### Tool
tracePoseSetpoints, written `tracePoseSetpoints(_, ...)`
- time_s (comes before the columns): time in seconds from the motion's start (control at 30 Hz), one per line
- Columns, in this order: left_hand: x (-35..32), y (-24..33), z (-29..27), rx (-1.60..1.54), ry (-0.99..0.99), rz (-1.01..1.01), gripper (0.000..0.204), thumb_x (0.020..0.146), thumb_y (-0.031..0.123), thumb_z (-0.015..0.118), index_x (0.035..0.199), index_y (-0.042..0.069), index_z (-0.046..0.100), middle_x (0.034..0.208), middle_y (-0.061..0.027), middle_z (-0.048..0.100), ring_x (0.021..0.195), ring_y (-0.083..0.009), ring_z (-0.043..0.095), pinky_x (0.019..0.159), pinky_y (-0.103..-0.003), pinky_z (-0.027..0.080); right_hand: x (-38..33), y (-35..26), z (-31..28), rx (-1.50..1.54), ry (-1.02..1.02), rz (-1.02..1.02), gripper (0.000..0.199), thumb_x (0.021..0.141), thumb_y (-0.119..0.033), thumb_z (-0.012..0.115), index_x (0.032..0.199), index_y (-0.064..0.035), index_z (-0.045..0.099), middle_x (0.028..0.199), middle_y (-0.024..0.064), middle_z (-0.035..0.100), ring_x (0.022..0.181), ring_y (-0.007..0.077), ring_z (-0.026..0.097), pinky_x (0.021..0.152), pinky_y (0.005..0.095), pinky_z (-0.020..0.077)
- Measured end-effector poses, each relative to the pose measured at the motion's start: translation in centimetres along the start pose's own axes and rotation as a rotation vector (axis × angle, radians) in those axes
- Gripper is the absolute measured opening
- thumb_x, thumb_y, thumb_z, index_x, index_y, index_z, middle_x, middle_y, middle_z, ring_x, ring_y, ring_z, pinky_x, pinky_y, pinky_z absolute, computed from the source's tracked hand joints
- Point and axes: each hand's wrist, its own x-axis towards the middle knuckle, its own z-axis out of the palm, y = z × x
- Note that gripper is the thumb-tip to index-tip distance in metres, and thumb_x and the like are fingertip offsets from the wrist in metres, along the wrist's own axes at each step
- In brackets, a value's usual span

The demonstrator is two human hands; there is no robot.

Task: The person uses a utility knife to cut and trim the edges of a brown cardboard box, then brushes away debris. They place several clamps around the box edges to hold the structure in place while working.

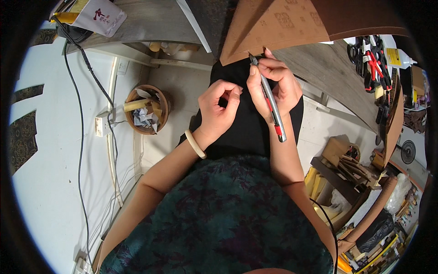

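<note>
Right grip [281, 85] holds a slim silver-and-red cutter [268, 93] by the tan patterned sheet [283, 34] at one o'clock; slipping might score it. Left grip [216, 104] curls closed, contents unclear.

R grip [279, 89] holds silver cutter [272, 102] nr brown panel [283, 27].

A grey wood-grain table [335, 73] carries a brown patterned sheet [278, 32], a white container [101, 18] and red-and-black tools [375, 66].

Narrow gap between left fingers [233, 100] and right fingers [273, 69]; brown sheet [278, 34] blocks way beyond right fingers.
</note>
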Motion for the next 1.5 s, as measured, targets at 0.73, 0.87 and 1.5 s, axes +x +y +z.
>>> tracePoseSetpoints(0.73,0.00,0.02,0.02,-0.012,0.010,-0.009,0.005,0.093,0.001,0.068,0.089,0.000,0.067,0.083,-0.0072,0.070,0.066,-0.0132,0.065,0.061,-0.025,0.051,0.37,-0.27,0.30,0.011,0.045,0.008,0.019,0.080,0.003,0.080,0.078,0.0002,0.061,0.077,0.0148,0.072,0.074,0.0234,0.074,0.093,0.0467,0.0612)
tracePoseSetpoints(0.87,-0.01,-0.27,0.05,-0.036,0.004,-0.020,0.005,0.093,0.001,0.067,0.089,0.000,0.067,0.083,-0.0073,0.070,0.067,-0.0130,0.066,0.061,-0.025,0.052,0.19,0.12,0.43,0.029,0.095,0.054,0.020,0.081,0.001,0.081,0.077,-0.0006,0.061,0.077,0.0145,0.072,0.074,0.0233,0.074,0.093,0.0470,0.0612)
tracePoseSetpoints(1.5,0.02,-0.16,0.01,-0.046,0.014,0.001,0.006,0.094,0.002,0.067,0.089,0.000,0.067,0.083,-0.0074,0.069,0.066,-0.0123,0.066,0.061,-0.025,0.052,-0.17,-0.23,0.16,0.026,0.046,0.105,0.017,0.087,0.005,0.077,0.084,0.0024,0.060,0.089,0.0185,0.073,0.088,0.0188,0.072,0.102,0.0485,0.0562)
